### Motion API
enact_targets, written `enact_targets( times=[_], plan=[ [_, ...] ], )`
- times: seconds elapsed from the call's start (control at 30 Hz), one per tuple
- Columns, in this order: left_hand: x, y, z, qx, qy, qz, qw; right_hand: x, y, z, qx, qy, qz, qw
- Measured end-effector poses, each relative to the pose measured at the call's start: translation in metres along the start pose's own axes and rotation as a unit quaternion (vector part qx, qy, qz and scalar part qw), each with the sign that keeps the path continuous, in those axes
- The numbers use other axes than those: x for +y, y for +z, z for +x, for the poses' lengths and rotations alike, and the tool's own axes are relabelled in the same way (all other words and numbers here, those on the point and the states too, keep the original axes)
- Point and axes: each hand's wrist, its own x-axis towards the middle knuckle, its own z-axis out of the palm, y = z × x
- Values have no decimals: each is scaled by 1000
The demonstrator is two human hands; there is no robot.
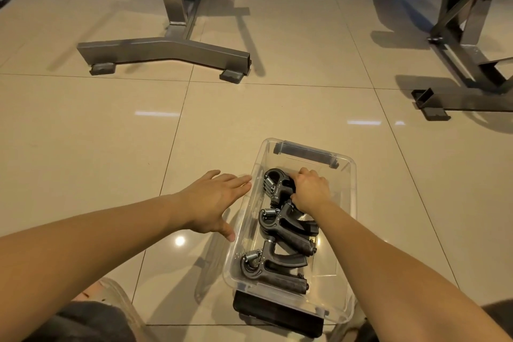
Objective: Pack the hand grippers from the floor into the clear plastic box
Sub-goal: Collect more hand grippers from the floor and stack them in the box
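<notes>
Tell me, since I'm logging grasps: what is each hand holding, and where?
Right hand is closed on the far gripper in the box, at its handle end. Left hand is open beside the box, holding nothing.

I look for words, numbers and signs, and I find none that I can read. The hand grippers [280, 226] in the clear plastic box [350, 175] are plain dark grey with no letters that I can make out. The box shows no label. The metal frames [163, 48] on the floor [97, 133] carry no marks that I can read either.
</notes>
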Motion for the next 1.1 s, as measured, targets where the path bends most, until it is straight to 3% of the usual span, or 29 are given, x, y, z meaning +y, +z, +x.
enact_targets(
  times=[0.37, 0.63, 0.83, 1.1],
  plan=[
    [6, -6, -6, 36, 0, 53, 998, -9, -38, -43, 72, 35, 131, 988],
    [-4, -22, -53, 123, -55, -38, 990, -50, -89, -90, 151, 34, 223, 963],
    [-49, -42, -134, 132, -123, -119, 976, -134, -146, -129, 176, -39, 253, 950],
    [-116, -30, -288, 191, -210, -202, 937, -307, -207, -167, 170, -163, 236, 943]
  ],
)
